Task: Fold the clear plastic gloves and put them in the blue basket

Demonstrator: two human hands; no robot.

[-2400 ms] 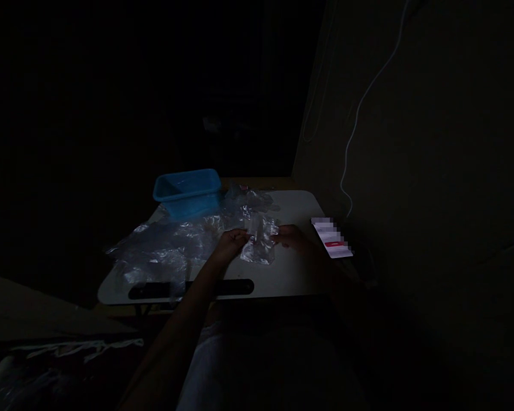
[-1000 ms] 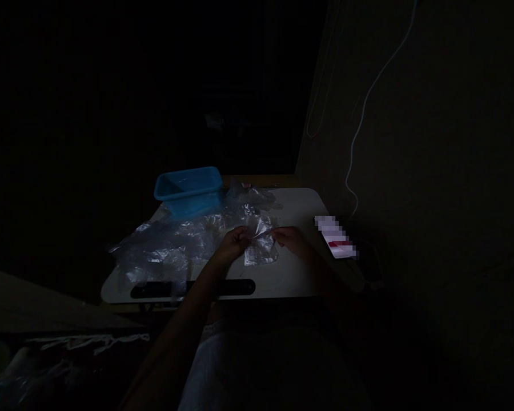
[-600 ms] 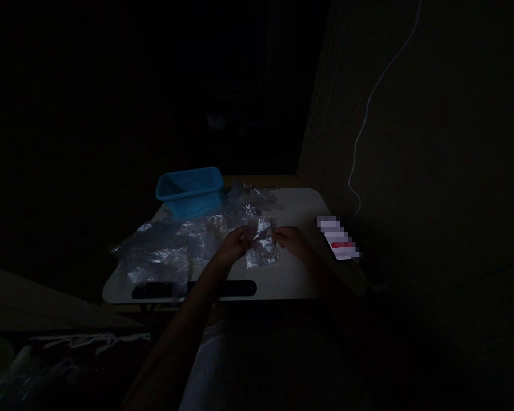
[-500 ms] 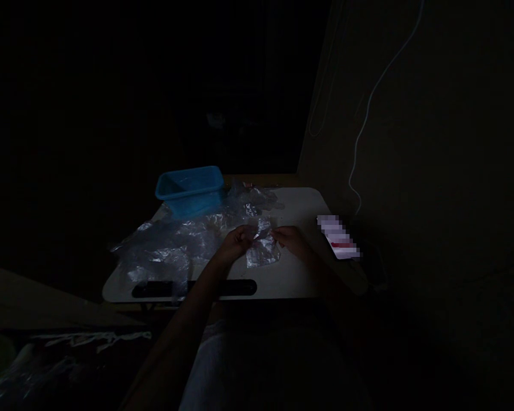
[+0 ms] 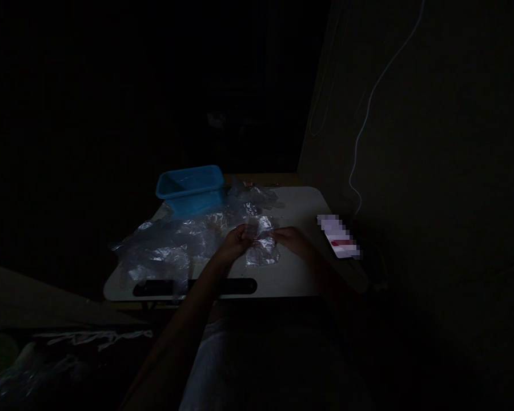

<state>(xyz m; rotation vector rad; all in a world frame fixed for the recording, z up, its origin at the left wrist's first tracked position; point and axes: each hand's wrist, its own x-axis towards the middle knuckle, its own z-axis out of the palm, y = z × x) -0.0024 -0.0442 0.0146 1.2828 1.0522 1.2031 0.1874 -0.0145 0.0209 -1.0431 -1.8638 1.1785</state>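
Observation:
A small clear plastic bag [image 5: 263, 254] is stretched between my two hands over the white table [image 5: 297, 279]. My left hand [image 5: 235, 242] pinches its left edge, fingers closed. On the opposite edge, my right hand [image 5: 289, 236] grips the plastic between thumb and fingers. Several crumpled clear plastic bags [image 5: 163, 254] are spread to the left of my hands. More crinkled plastic [image 5: 259, 197] lies just beyond them. The scene is very dark, so fine details of the fingertips are hard to make out.
A blue plastic basket [image 5: 192, 197] stands at the table's back left. At the right edge lies a lit phone [image 5: 338, 237], its screen blurred out. A white cable [image 5: 356, 148] hangs along the wall. A dark slot [image 5: 235, 286] runs along the table's front.
The bag's upper part looks flatter and more spread out between my hands. My right fingers have shifted slightly. Everything else stays as it was.

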